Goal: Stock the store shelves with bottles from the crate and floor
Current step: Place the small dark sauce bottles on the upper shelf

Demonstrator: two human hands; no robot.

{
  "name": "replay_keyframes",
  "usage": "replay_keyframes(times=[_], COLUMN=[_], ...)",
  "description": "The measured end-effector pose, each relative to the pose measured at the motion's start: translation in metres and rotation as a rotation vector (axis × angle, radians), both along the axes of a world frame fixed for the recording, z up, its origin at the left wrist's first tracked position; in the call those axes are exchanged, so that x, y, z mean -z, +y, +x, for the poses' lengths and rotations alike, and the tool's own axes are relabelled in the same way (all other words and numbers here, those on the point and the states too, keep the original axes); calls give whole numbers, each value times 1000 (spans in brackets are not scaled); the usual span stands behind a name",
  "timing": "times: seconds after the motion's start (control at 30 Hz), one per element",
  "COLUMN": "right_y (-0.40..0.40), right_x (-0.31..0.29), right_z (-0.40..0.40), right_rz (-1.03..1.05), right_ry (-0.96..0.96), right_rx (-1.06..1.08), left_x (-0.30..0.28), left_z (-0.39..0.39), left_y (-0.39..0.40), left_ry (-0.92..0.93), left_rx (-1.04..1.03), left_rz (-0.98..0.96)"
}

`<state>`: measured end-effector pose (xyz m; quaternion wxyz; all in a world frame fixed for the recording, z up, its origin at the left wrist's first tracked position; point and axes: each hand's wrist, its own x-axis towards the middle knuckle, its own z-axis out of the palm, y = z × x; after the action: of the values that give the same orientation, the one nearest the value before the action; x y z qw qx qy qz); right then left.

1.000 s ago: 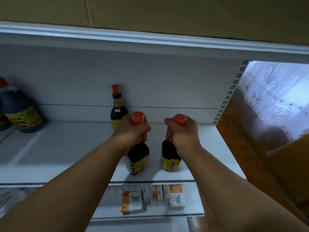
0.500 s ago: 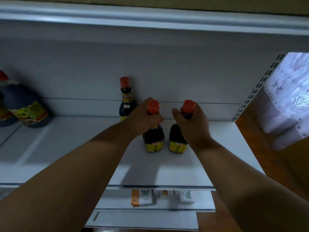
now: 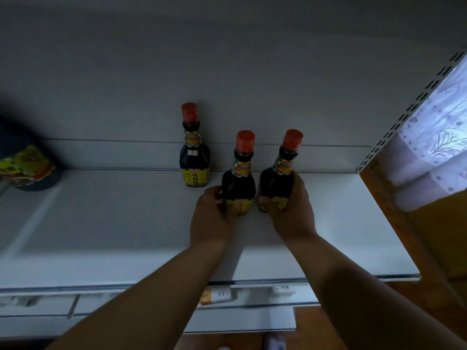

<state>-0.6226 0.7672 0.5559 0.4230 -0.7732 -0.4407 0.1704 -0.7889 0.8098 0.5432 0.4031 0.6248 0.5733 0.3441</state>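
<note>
Fingers (image 3: 237,207) of your left hand (image 3: 211,221) wrap the base of the middle bottle (image 3: 238,180); your right hand (image 3: 290,210) grips the right bottle (image 3: 278,178) low too. Both stand upright mid-shelf (image 3: 341,223), toward its right end, near the back edge. A third bottle (image 3: 194,157) sits behind-left against the back wall. Looks like glass: heavy, rigid, breakable, smooth. Hold the belly, not the red caps; slide, don't knock.
</note>
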Motion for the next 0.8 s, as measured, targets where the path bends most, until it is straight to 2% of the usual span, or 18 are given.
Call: replay_keyframes(times=[0.17,0.33,0.8], right_y=[24,41,63], right_x=[6,10,19], right_z=[1,4,17], right_rz=[28,32,-6], right_ry=[42,29,0], right_rx=[54,46,64], left_x=[-3,-7,-8], left_z=[18,39,57], left_y=[16,26,49], left_ry=[78,284,393], left_rx=[-66,-128,-156], left_rz=[28,55,-27])
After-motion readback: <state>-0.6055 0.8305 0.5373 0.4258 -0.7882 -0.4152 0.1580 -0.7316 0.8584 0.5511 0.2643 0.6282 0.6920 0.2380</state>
